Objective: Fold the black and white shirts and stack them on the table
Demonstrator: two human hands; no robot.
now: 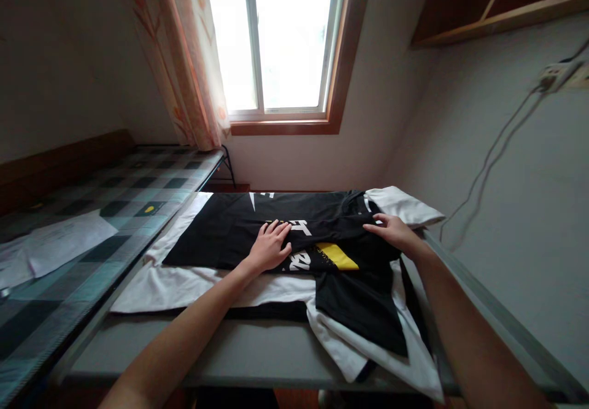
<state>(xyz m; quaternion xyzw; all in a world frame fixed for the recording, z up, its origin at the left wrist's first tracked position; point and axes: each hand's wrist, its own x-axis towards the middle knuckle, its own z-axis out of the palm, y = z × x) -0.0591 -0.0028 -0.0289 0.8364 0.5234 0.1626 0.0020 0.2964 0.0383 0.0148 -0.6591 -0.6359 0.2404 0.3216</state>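
A black T-shirt (pixel 221 231) with white lettering and a yellow patch lies spread on a grey table, its collar end to the right. Beneath it are white garments (pixel 184 289), whose sleeves stick out at the right, and a strip of other black cloth shows along the near side. My left hand (pixel 271 246) rests flat on the middle of the black T-shirt, fingers stretched over the lettering. Near the collar, my right hand (pixel 396 232) touches the shirt with its fingers extended and thumb apart. A crease runs lengthwise between both hands.
The grey table (pixel 257 341) has a raised rail at the right beside the wall. On the left stands a bed with a checked cover (pixel 115 197), where white papers (pixel 55 246) lie. A curtain (pixel 188 59) hangs beside the window; a cable (pixel 488 157) runs down the right wall.
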